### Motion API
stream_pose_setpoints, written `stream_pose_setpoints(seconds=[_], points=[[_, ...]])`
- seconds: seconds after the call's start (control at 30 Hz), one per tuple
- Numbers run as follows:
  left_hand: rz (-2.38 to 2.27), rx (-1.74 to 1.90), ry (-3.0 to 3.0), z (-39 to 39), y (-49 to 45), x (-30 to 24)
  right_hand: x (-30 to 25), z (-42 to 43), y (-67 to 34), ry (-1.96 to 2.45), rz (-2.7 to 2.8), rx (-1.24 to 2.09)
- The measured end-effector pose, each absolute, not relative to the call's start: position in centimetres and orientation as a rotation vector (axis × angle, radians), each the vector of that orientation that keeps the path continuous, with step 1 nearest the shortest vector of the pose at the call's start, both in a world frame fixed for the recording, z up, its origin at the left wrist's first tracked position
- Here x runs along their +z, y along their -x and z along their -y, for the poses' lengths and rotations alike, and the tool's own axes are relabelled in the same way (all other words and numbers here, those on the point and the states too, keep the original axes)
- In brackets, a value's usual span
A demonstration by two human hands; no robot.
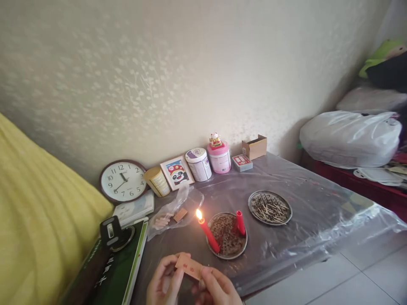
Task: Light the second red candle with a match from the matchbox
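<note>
A small tan matchbox (190,267) with red characters on its face is held low at the front, slightly tilted. My left hand (165,279) grips its left end between thumb and fingers. At the right end, my right hand (218,286) pinches it; some fingers are hidden behind. Just beyond the hands, a lit red candle (210,236) leans left on a round metal lid (226,256) with a dark, crusted surface. An unlit, shorter red candle (241,223) stands on the same lid. Further right, a second round lid (269,223) holds many used matchsticks (273,210).
Behind lie a plastic bag (187,195) with another small tan box (180,214), a clock (122,180), a panda picture (177,173), several cans and a cardboard box (254,147). Green book (121,271) on the left; yellow cloth (41,220) beside it. Plastic film covers the table.
</note>
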State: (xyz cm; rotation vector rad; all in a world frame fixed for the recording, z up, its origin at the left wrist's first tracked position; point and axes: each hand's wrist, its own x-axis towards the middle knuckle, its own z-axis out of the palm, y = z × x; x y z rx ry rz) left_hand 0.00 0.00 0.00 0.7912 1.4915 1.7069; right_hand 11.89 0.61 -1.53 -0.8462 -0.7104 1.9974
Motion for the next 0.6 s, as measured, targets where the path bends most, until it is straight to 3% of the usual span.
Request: stream_pose_setpoints(seconds=[0.27,0.5,0.6], points=[[-1.389,1.736,-0.841,1.4,1.2,-0.2,-1.3,-0.5,-11.9,0.895,0.842,1.921],[-1.420,1.595,-0.839,1.3,2.4,-0.1,-0.3,-0.8,-11.9,1.007,1.093,1.578],[-1.288,1.560,-0.798,1.2,2.2,-0.5,-0.4,-0.8,-12.5,1.060,1.391,1.249]])
